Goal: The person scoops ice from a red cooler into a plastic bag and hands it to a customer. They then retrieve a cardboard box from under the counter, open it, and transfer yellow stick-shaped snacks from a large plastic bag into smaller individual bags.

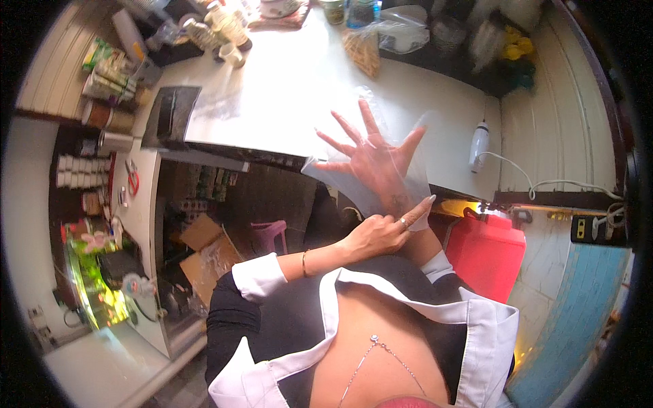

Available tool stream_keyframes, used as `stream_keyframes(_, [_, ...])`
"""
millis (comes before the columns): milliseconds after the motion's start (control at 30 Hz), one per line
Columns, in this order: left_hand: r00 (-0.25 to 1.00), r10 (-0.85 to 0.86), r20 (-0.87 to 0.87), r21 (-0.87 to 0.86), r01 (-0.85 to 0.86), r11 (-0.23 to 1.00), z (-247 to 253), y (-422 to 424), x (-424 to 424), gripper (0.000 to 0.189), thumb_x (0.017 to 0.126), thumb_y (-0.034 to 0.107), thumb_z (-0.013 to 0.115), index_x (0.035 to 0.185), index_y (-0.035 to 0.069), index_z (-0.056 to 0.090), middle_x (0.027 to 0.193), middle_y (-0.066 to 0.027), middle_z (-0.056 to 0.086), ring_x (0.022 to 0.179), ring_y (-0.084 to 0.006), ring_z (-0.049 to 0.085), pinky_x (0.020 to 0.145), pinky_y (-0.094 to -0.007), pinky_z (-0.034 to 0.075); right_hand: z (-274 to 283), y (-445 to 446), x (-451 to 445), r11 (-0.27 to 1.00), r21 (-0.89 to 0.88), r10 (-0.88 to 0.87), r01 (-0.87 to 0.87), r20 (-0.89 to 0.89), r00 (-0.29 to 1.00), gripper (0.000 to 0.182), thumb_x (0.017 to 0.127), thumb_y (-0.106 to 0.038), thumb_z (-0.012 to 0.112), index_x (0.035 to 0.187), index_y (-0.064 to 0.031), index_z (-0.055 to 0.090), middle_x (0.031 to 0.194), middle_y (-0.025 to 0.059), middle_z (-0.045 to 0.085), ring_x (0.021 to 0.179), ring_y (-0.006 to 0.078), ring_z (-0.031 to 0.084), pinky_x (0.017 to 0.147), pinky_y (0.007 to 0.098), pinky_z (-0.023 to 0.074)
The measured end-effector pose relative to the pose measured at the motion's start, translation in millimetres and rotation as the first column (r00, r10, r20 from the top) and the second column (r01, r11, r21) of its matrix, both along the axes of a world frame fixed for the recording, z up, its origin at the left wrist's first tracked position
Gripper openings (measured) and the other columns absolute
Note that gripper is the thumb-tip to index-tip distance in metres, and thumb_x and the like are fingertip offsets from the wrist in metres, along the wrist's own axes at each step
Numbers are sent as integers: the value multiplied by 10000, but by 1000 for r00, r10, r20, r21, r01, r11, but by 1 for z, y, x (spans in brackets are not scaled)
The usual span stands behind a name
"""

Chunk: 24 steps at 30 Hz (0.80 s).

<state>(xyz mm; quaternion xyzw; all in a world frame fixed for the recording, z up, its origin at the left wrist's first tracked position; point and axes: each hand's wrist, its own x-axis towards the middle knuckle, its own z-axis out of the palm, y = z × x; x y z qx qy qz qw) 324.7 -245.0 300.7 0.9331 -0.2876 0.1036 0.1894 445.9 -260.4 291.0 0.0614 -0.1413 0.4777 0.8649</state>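
A clear, loose plastic glove (416, 176) covers my right hand (376, 155), which is held palm up with its fingers spread wide. The glove's fingertips hang slack past my own. At the right wrist, my left hand (380, 232) is on the glove's open cuff, with its index finger stretched along the edge and the other fingers curled. A ring sits on one left finger and a thin bracelet (304, 262) on that wrist. Both hands are just in front of the white counter (285, 102). The left thumb is hidden.
A white corded appliance (479, 145) lies at the counter's right. Bottles (227, 23), a white cup (232, 54) and plastic bags (403, 30) stand farther back. A dark flat item (171, 115) lies left. Below are a red plastic container (487, 255), a pink stool (270, 232) and an open cardboard box (209, 255).
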Motion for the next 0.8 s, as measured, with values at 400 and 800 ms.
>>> stream_keyframes(400, [732,-674,99,-311,666,678,-22,49,82,394,770,106,534,1162,120,572,1450,-22,313,809,-174,590,676,-302,511,20,8,69,951,44,-310,307,138,941,1005,639,-877,326,1446,-341,57,1522,61,-31,1390,316,36,1008,706,65])
stream_keyframes(800, [991,-132,39,-223,137,965,50,120,200,578,754,280,600,1298,131,475,1382,-86,409,1283,-288,334,1091,-533,66,54,-27,68,715,-131,-670,687,153,726,1055,667,-836,394,1462,-234,49,1511,139,67,1388,299,82,1119,452,39])
